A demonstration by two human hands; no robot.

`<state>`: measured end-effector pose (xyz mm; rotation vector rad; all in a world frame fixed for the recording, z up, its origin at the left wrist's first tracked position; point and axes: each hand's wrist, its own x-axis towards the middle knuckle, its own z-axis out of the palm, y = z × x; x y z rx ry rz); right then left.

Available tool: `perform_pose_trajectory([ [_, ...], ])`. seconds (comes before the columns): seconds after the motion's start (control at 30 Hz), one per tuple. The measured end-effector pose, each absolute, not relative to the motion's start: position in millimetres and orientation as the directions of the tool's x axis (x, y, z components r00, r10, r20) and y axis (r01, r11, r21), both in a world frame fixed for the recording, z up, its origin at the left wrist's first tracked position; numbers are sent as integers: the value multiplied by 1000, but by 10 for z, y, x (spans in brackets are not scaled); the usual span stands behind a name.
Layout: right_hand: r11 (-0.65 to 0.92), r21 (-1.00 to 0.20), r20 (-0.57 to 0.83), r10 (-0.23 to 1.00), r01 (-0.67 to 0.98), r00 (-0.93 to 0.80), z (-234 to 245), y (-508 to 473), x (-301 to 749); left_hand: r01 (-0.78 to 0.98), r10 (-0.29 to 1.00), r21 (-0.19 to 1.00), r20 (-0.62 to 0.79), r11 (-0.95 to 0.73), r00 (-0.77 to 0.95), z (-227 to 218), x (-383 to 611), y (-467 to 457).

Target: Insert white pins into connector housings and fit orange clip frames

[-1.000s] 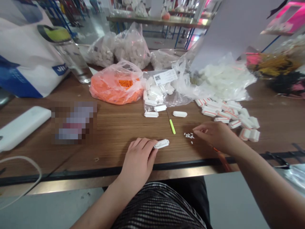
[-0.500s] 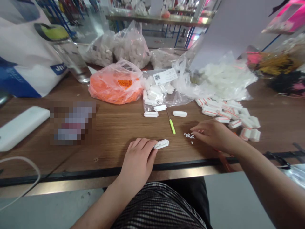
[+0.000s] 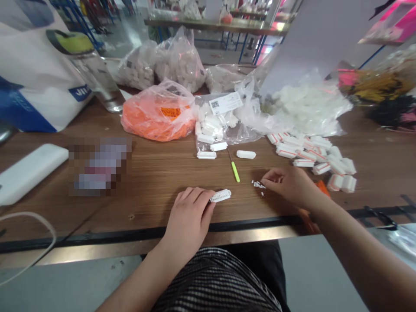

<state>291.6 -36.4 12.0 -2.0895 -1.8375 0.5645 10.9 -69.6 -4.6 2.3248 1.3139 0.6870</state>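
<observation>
My left hand (image 3: 191,215) rests on the wooden table (image 3: 156,173) near its front edge, fingers curled on the left end of a small white ribbed plastic piece (image 3: 221,195). My right hand (image 3: 289,185) lies to the right, fingertips pinched at a little cluster of tiny white bits (image 3: 258,185); whether it grips one is hidden. A green-handled pick tool (image 3: 234,169) lies between the hands, slightly farther back. An orange object (image 3: 321,188) shows beside my right wrist.
A pile of white and orange-striped pieces (image 3: 312,156) sits at right. Behind are an orange bag (image 3: 159,115), clear bags of white parts (image 3: 214,123), a glass jar (image 3: 94,73), a white and blue bag (image 3: 29,73), and a white flat box (image 3: 27,171) at left.
My right hand has curled its fingers tighter over the tiny white bits and shifted slightly right, uncovering the orange object by the wrist. The left hand has stayed put.
</observation>
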Motion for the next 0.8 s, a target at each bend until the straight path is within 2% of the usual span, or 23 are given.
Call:
perform_pose_trajectory([
  [0.1,-74,-611,-69,997,788,40,216,-409,2756,675,865,550,225,-492,448,-46,116,-695],
  [0.17,77,-688,2,995,722,-104,278,-452,2586,676,867,550,225,-490,445,-43,122,-692],
  [0.23,238,-693,79,963,681,-256,309,-479,2408,682,869,546,227,-487,439,-40,126,-689],
  [0.37,435,-610,162,886,662,-434,278,-461,2193,677,862,540,233,-500,450,-37,125,-689],
  [0.6,504,-494,127,848,709,-514,279,-401,2163,689,869,536,221,-488,444,-25,119,-698],
  [0.67,549,-419,144,827,723,-544,298,-415,2146,689,869,538,219,-487,443,-27,123,-696],
  [0.8,656,-165,205,753,737,-625,322,-486,2119,692,872,536,223,-483,436,-40,130,-694],
])
